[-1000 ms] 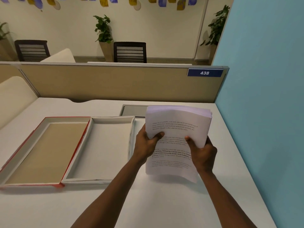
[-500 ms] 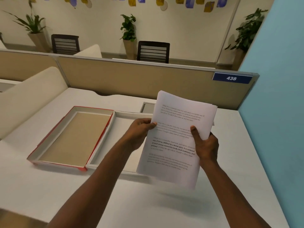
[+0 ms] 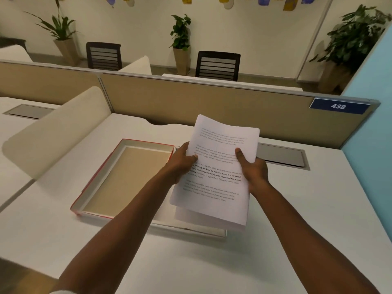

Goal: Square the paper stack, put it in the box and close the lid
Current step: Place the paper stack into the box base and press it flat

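Observation:
I hold a thick stack of printed white paper (image 3: pixel 216 179) in the air, tilted towards me. My left hand (image 3: pixel 180 164) grips its left edge and my right hand (image 3: pixel 253 169) grips its right edge, thumbs on the top sheet. Below it lies the open box: its red-edged lid (image 3: pixel 125 177) with a brown inside rests flat on the left, and the white tray half (image 3: pixel 191 229) sits under the stack, mostly hidden by the paper and my left forearm. The stack hangs over the tray half without touching it.
The white desk (image 3: pixel 297 219) ends at a tan partition (image 3: pixel 212 102) at the back and a blue wall (image 3: pixel 369 115) on the right. A grey cable hatch (image 3: pixel 282 154) lies behind the stack. A cream divider (image 3: pixel 61 128) stands to the left.
Both hands have carried the stack to the left, from over the bare desk to over the tray half of the box. My view has turned left and risen.

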`<state>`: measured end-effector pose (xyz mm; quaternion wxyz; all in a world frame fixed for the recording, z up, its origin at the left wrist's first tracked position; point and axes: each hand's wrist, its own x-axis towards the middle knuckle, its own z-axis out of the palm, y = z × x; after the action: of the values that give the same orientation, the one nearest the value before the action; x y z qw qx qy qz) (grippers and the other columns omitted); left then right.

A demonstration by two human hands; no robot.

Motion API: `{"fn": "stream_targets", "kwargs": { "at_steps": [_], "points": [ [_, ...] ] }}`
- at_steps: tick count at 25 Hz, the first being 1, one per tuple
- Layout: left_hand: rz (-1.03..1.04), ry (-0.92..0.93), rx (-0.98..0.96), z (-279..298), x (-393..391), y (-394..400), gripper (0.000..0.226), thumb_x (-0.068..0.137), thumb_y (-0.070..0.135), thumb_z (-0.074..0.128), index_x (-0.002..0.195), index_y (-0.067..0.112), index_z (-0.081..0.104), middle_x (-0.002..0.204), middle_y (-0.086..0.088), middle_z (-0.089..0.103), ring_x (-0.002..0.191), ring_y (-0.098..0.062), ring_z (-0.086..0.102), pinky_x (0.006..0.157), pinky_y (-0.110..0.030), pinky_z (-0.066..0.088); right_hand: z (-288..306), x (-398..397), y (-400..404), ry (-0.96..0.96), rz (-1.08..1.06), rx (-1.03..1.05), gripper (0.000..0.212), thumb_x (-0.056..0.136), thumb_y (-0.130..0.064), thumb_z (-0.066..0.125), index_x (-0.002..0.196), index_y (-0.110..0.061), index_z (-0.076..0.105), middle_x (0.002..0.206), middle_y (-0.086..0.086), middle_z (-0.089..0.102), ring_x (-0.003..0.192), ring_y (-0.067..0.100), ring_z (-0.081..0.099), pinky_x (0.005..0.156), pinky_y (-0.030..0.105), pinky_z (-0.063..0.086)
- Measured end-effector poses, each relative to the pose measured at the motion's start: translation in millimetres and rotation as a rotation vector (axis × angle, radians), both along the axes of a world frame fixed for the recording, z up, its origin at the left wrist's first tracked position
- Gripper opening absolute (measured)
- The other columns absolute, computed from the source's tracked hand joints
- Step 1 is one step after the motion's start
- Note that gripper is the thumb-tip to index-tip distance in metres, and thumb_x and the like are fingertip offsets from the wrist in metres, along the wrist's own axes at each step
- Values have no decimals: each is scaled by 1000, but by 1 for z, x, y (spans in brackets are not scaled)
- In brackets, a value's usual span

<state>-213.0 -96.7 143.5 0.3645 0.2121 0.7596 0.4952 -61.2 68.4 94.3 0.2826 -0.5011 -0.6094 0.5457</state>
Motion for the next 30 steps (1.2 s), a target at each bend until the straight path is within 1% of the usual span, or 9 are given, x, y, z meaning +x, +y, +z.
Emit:
{"fn": "stream_targets", "kwargs": {
  "at_steps": [3, 8, 15, 17, 19, 21, 23, 26, 30],
  "points": [
    [29, -53, -10, -14, -27, -6, 44, 104, 11, 53, 146, 20, 43, 138, -11, 65, 113, -35, 70, 89, -51, 59, -9, -30, -4, -53, 26, -17, 63, 77, -66, 71, 102, -9, 71, 98, 6, 73, 81, 24, 70, 72, 34, 58],
    [39, -154, -22, -44, -51, -17, 45, 105, 8, 51, 148, 18, 43, 137, -12, 65, 112, -36, 71, 99, -60, 56, -35, -56, -17, -127, 70, -56, 48, 86, -62, 63, 100, -16, 65, 101, 7, 73, 70, 17, 67, 61, 28, 52],
    [32, -110, 25, -64, -77, -16, 53, 104, 9, 52, 153, 27, 40, 134, -11, 65, 101, -33, 74, 91, -60, 59, -55, -80, -27, -137, 35, -51, 53, 90, -60, 58, 116, -14, 65, 107, 8, 73, 88, 27, 72, 75, 37, 60],
    [17, -106, 21, -68, -81, -15, 52, 104, 9, 52, 152, 25, 41, 134, -11, 66, 102, -34, 74, 92, -61, 59, -58, -84, -29, -134, 16, -50, 52, 91, -59, 58, 116, -14, 65, 108, 8, 73, 87, 26, 71, 72, 35, 59],
    [1, -78, 30, -72, -84, -15, 49, 104, 11, 53, 151, 25, 43, 134, -10, 66, 102, -32, 74, 89, -56, 61, -61, -83, -30, -112, -8, -31, 50, 90, -59, 58, 115, -16, 65, 106, 6, 73, 83, 23, 72, 62, 29, 57],
    [-2, -59, 55, -74, -88, -15, 47, 103, 13, 55, 147, 27, 44, 130, -9, 67, 97, -28, 75, 79, -46, 64, -60, -83, -31, -88, -25, -1, 48, 90, -59, 59, 115, -19, 65, 105, 4, 73, 81, 20, 72, 59, 27, 56],
    [-4, -52, 65, -73, -94, -13, 43, 102, 18, 58, 141, 27, 43, 126, -10, 68, 93, -27, 75, 76, -43, 64, -62, -84, -31, -68, -19, -6, 47, 90, -59, 59, 117, -20, 63, 106, 3, 73, 84, 22, 73, 66, 34, 61],
    [3, -64, 67, -73, -97, -11, 37, 103, 23, 59, 135, 22, 42, 123, -14, 70, 93, -32, 75, 85, -54, 63, -64, -85, -31, -16, 8, -70, 45, 90, -55, 61, 120, -22, 60, 108, 4, 72, 88, 23, 72, 78, 44, 62],
    [34, -76, 46, -81, -95, -10, 39, 102, 17, 59, 137, 21, 42, 124, -15, 68, 100, -37, 75, 89, -60, 61, -72, -81, -33, 50, 57, -116, 39, 92, -47, 64, 123, -23, 59, 112, 5, 72, 89, 21, 72, 78, 44, 62]
  ]
}}
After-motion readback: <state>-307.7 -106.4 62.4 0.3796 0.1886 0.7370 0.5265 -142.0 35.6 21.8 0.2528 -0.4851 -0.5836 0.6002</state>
